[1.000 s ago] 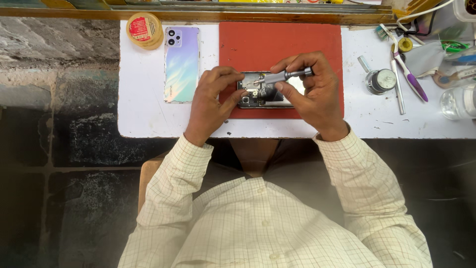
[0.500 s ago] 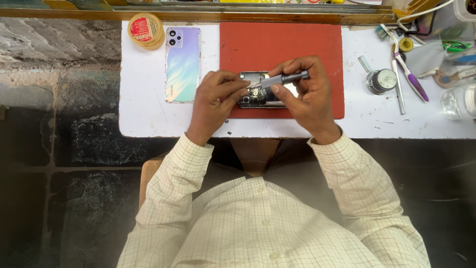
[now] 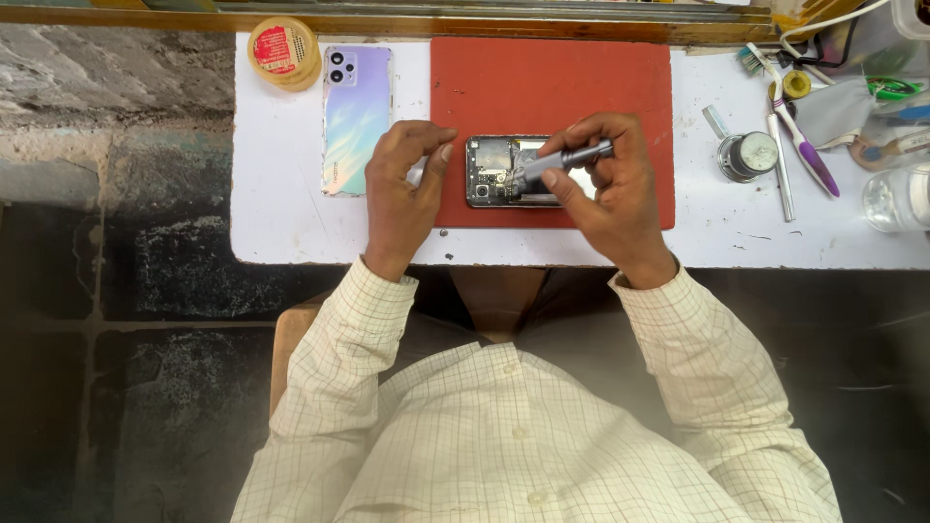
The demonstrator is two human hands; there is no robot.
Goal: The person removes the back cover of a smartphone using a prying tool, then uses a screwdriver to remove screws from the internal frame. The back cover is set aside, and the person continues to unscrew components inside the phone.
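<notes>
on the red mat (image 3: 552,77), near its 6 o'clock edge, lies an opened phone (image 3: 499,171). right hand (image 3: 610,194) pinches a grey screwdriver (image 3: 567,160), tip on the phone's insides. left hand (image 3: 402,189), at 9 o'clock, curls against the phone's end. back cover (image 3: 356,118) lies further left, round tin (image 3: 283,50) at its 11 o'clock.

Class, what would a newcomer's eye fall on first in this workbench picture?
The red mat at the middle of the white table, where an opened phone lies between the left hand and the right hand, which holds a grey screwdriver. Left of the mat lies a shiny pastel back cover.
</notes>
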